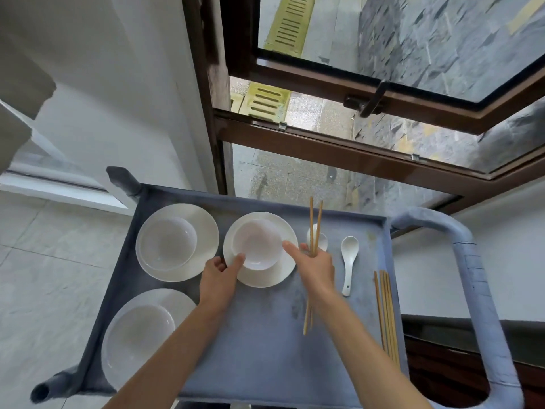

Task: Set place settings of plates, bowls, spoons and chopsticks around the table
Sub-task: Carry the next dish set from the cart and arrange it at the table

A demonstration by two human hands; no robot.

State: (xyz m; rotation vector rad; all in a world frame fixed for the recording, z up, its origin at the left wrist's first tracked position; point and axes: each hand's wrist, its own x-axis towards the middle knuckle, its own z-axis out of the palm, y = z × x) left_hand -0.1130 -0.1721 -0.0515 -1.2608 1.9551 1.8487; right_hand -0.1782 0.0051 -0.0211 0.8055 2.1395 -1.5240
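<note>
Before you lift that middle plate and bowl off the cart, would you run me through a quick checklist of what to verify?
1. Left hand on the middle plate: ok, fingers reach its near-left rim.
2. Bowl seated on that plate: ok, upright and roughly centred.
3. Right hand free to steady the bowl: not ok, its grip is closed on a pair of chopsticks, only the forefinger reaches the bowl rim.
4. Spoon collected for this setting: cannot tell, one spoon lies loose on the cart, another sits partly hidden behind the chopsticks.
5. Neighbouring plate clear of the lift: ok, a gap shows.
</note>
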